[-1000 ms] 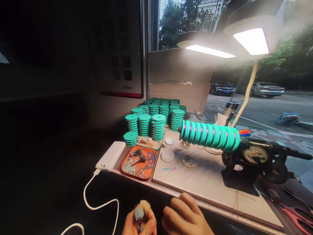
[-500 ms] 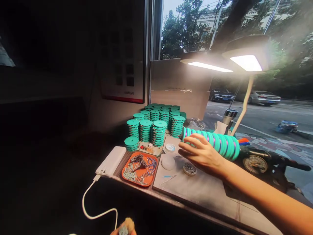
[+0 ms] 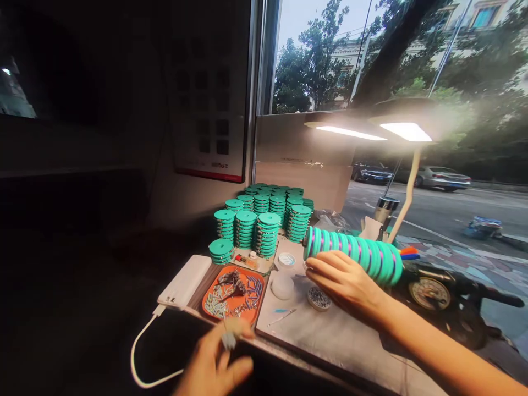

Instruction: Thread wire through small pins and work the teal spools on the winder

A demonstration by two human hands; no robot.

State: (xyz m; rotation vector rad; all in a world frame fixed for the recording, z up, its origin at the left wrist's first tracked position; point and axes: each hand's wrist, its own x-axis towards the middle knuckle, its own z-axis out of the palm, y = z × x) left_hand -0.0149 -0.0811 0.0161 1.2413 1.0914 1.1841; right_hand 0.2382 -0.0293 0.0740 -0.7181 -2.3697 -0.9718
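A row of green spools (image 3: 363,250) with purple bands between them sits on the shaft of a dark hand-cranked winder. My right hand (image 3: 344,278) is closed against the lower front of the row, near its left end; the undersides of its fingers are hidden. At the bottom, my left hand (image 3: 218,357) is blurred, with thumb and forefinger apart. A small grey patch shows at its fingers; whether it is a wrap or a held piece is unclear. Just beyond this hand lies an orange tray (image 3: 208,313) of small metal parts and blue and pale pins.
Stacked green spools (image 3: 268,220) stand at the back left. A white power bank (image 3: 185,280) with a cable lies at the left edge. Small round dishes, including one of metal bits (image 3: 319,298), sit on the board. A lamp (image 3: 408,187) stands behind the winder (image 3: 431,291).
My left hand has risen from the bottom edge towards the orange tray. My right hand's fingers have slid lower on the spool row and drawn closer together. The view has tilted slightly up.
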